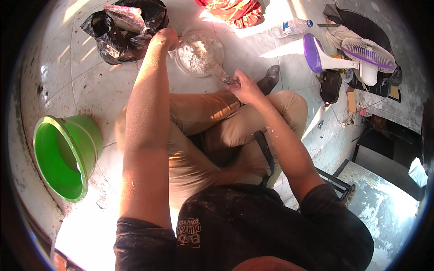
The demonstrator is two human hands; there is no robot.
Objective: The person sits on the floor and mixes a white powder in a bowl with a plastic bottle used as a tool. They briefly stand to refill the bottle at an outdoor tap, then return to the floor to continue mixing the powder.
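I sit on a tiled floor with my legs folded. My left hand (165,38) grips the near-left rim of a clear bowl (216,50) that holds white powder (196,54). My right hand (244,86) is closed on the handle of a metal trowel-like tool (224,76) whose blade reaches into the bowl's right side. The blade tip is hidden in the powder. Powder dust covers both forearms and my dark shirt.
A green bucket (68,156) lies tilted at the left. A black plastic bag (120,27) with a pinkish packet sits behind the bowl. A plastic bottle (291,27), a purple-and-white fan (348,56), red cloth (233,10) and cables lie at the right.
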